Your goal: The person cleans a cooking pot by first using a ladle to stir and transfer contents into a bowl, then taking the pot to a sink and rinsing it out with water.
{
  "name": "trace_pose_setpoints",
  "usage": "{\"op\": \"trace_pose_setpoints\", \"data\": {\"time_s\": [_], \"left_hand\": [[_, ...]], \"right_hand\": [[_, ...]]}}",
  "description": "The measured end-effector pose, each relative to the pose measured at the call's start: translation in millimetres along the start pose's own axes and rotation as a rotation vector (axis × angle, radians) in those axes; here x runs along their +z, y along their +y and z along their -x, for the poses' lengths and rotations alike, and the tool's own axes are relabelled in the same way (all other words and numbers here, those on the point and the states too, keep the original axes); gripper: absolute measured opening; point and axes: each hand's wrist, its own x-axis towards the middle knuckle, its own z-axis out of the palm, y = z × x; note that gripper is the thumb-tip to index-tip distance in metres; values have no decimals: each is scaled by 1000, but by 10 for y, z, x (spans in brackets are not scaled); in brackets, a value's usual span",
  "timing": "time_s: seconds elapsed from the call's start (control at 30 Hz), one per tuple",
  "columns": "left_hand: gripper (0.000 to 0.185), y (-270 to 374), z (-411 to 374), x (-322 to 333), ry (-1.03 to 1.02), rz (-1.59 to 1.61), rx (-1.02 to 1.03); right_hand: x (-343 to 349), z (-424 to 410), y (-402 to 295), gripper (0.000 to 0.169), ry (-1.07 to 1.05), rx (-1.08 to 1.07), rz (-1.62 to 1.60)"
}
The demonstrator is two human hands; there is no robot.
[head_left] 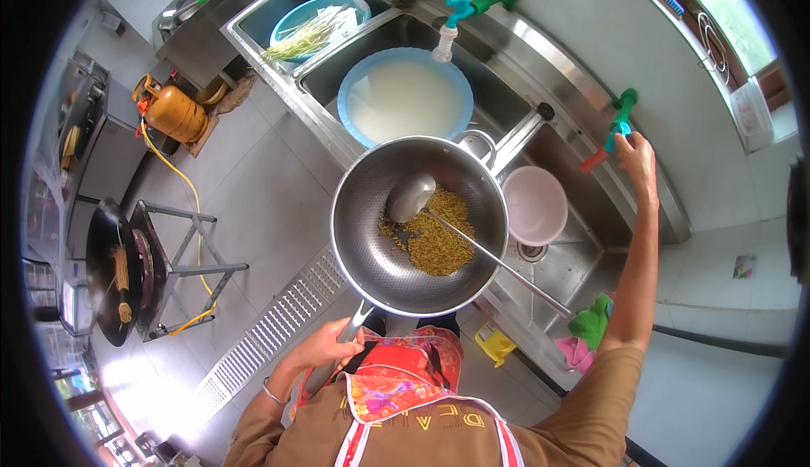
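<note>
My left hand point(332, 343) grips the grey handle of a steel wok point(373, 264), which is held over the front edge of the sink. Brown-yellow grains or seeds point(443, 239) lie in the wok's bottom. A metal ladle point(411, 197) rests on them, its long handle point(525, 280) leaning out over the right rim. Out at the right, my right hand point(636, 157) has its fingers on the blue handle of a wall tap point(617, 131) with a green pipe and a red spout. No water can be made out at that spout.
A pink basin point(536, 206) stands in the right sink bowl. The middle bowl holds a blue basin point(405, 97) of cloudy liquid below another tap point(459, 11). Green stalks point(310, 33) lie in the left basin. A gas cylinder point(174, 112) and a black wok point(107, 271) on a stand are left.
</note>
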Motion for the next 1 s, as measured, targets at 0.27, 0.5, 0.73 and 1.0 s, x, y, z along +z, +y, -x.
{"op": "trace_pose_setpoints", "data": {"time_s": [0.27, 0.5, 0.73, 1.0], "left_hand": [[14, 21, -40, -31, 5, -22, -16], [15, 141, -9, 22, 37, -27, -65], [16, 108, -6, 37, 36, -31, -64], [16, 138, -20, 123, 50, -17, -56]], "right_hand": [[-145, -16, 228, 31, -197, -26, -252], [-213, 2, 188, 33, -246, -67, -271], [-286, -111, 254, 42, -373, -36, -268], [-333, 62, 196, 52, -296, 53, -198]]}}
